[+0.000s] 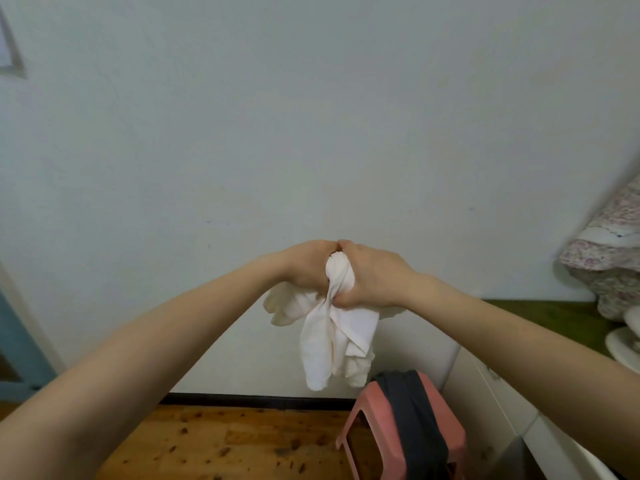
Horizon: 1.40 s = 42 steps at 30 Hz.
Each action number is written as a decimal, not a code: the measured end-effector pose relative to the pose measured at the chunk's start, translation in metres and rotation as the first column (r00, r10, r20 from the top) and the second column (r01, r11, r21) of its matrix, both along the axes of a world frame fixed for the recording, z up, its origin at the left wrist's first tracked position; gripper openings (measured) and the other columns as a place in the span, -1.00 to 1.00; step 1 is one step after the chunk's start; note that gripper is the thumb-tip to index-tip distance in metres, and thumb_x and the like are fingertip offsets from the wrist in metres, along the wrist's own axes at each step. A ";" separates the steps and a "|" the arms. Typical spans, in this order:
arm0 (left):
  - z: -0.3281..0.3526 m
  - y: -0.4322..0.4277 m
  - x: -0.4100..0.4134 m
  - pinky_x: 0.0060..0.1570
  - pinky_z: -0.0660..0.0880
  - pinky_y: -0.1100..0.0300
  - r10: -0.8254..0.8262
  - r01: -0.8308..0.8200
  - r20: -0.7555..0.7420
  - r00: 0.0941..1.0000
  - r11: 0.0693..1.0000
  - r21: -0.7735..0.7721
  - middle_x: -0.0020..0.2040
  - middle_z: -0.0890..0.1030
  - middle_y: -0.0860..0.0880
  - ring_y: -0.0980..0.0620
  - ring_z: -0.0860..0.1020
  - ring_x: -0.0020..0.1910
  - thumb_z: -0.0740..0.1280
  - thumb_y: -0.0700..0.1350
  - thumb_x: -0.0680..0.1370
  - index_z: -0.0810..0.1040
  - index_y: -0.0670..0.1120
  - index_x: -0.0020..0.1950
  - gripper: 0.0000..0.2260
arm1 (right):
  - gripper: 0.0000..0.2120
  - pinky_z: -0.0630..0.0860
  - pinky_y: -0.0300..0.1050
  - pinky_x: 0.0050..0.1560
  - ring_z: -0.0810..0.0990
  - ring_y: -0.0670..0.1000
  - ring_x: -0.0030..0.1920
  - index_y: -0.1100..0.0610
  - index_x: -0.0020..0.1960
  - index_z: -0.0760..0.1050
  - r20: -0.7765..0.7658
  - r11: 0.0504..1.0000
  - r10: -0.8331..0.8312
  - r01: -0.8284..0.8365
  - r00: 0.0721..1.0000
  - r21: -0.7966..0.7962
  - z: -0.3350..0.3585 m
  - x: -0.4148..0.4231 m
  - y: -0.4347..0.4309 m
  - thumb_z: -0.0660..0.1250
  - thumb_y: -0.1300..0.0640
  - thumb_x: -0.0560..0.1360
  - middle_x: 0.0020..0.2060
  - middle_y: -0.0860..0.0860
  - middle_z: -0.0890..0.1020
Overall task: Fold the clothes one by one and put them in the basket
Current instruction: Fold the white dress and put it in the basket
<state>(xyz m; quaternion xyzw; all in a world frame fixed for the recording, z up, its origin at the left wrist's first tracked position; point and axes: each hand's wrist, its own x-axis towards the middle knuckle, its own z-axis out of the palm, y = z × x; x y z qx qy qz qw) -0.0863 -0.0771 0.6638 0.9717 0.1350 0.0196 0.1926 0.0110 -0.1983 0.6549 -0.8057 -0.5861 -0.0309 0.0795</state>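
Note:
A white garment hangs bunched in the air in front of the pale wall. My left hand and my right hand meet at its top, knuckles touching, and both grip the gathered cloth between them. Loose folds droop below the hands toward a pink stool. A dark grey garment lies draped over that stool's seat. No basket is in view.
A white cabinet with a green top stands at the right, carrying a floral cloth bundle and a white dish. Wooden floor lies below, a blue door at the left edge.

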 end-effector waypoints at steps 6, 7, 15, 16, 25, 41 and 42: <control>-0.006 0.004 0.003 0.19 0.44 0.05 0.083 -0.086 0.065 0.994 0.995 0.052 0.23 0.53 0.01 -0.04 0.52 0.20 0.50 0.07 0.32 0.05 0.00 0.53 -0.09 | -0.38 0.49 -0.07 -0.20 0.61 0.07 -0.04 -0.03 0.30 0.32 -0.007 0.994 -0.067 0.068 0.998 0.083 -0.003 0.008 0.005 0.42 -0.13 0.30 -0.05 -0.08 0.61; -0.011 0.003 0.002 0.25 0.38 0.00 0.078 -0.092 0.099 0.992 0.984 0.153 0.29 0.48 -0.01 -0.06 0.49 0.24 0.46 0.16 0.34 -0.07 0.03 0.56 -0.03 | -0.47 0.47 -0.09 -0.24 0.61 0.04 -0.09 -0.04 0.19 0.39 -0.073 0.993 -0.078 0.084 0.994 0.077 -0.002 0.011 0.005 0.43 -0.13 0.28 -0.11 -0.10 0.61; -0.057 0.002 -0.010 0.34 0.25 -0.28 -0.211 -0.107 0.346 0.914 0.699 0.707 0.43 0.36 -0.16 -0.19 0.33 0.41 0.42 0.32 0.27 0.04 0.01 0.53 -0.02 | -0.77 0.53 -0.10 -0.15 0.64 0.01 -0.16 0.11 0.03 0.58 -0.739 0.988 -0.091 0.152 0.668 0.016 0.008 0.031 -0.007 0.39 0.06 0.41 -0.14 0.03 0.68; -0.059 0.002 -0.010 0.31 0.28 -0.30 -0.237 -0.127 0.369 0.899 0.665 0.736 0.42 0.38 -0.18 -0.21 0.35 0.39 0.44 0.30 0.27 0.08 0.00 0.52 -0.04 | -0.77 0.53 -0.09 -0.13 0.65 0.02 -0.16 0.11 0.04 0.58 -0.812 0.983 -0.113 0.184 0.573 -0.006 0.007 0.034 -0.007 0.38 0.06 0.41 -0.14 0.04 0.68; -0.045 0.003 -0.006 -0.09 0.50 0.04 -0.356 -0.112 0.478 0.803 0.698 0.708 0.01 0.65 -0.02 -0.13 0.63 -0.14 0.41 0.00 0.37 0.36 -0.06 0.22 -0.53 | -0.82 0.30 -0.21 -0.33 0.35 -0.09 -0.39 0.04 -0.20 0.33 -0.976 0.986 -0.161 -0.014 0.143 -0.165 0.010 0.034 -0.008 0.12 0.17 0.58 -0.39 -0.08 0.34; -0.022 -0.007 0.012 -0.38 0.36 0.17 0.032 -0.071 0.090 0.995 0.878 0.473 -0.22 0.43 0.15 -0.01 0.55 -0.23 0.40 -0.10 0.35 0.32 0.06 0.00 -0.67 | -0.09 0.57 -0.01 -0.04 0.58 0.01 0.01 0.00 0.34 0.23 -0.297 0.992 -0.126 0.120 0.947 -0.039 -0.008 0.002 -0.005 0.47 -0.29 0.11 0.08 -0.07 0.52; -0.021 -0.007 0.013 -0.41 0.35 0.18 0.038 -0.071 0.081 0.996 0.883 0.464 -0.24 0.44 0.14 -0.01 0.56 -0.24 0.40 -0.11 0.33 0.28 0.06 -0.04 -0.66 | -0.11 0.55 -0.03 -0.08 0.58 0.04 0.00 0.03 0.35 0.21 -0.221 0.989 -0.147 0.143 0.964 -0.032 -0.008 0.000 -0.005 0.46 -0.27 0.16 0.09 -0.05 0.50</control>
